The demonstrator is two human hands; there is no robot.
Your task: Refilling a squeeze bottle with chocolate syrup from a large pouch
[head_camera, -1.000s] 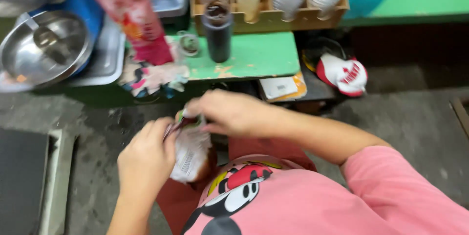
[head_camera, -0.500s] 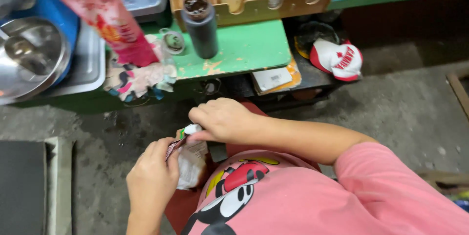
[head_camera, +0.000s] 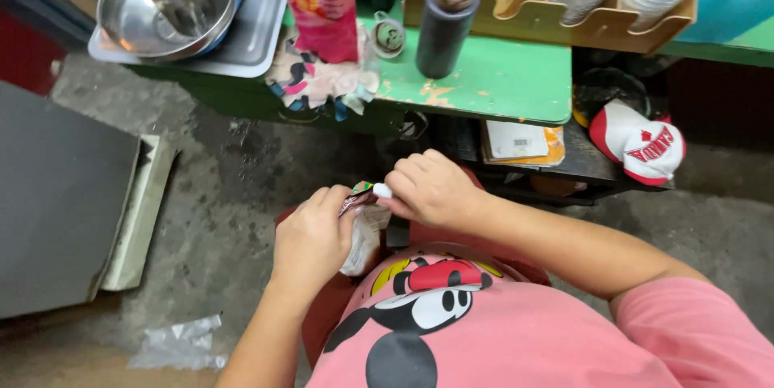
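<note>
Since the earlier frame the view has shifted: the green surface now sits higher and further right in the frame, and both hands have moved toward the middle, remaining closed on the same packet.

Lower right of the frame: the person's pink printed shirt. Centre of the frame: the left hand is curled shut around a small foil sachet, whose pale body hangs below the grip. The right hand pinches the sachet's top edge between thumb and fingertips, just beside the left thumb; the two hands touch or nearly touch there. Whether the top is already torn cannot be told.

Judgement on the step in hand: opening the sachet goes best with the two pinches kept close together at the edge, the packet held upright, and the pull made sideways, so the contents stay inside.

Lower left: a crumpled clear wrapper on the concrete floor. Upper middle: a dark bottle and a tall pink pouch stand on the surface, with a patterned cloth draped at its front edge. Upper left: a steel bowl with a ladle on a metal tray. Right: a red-and-white cap on a low shelf.
</note>
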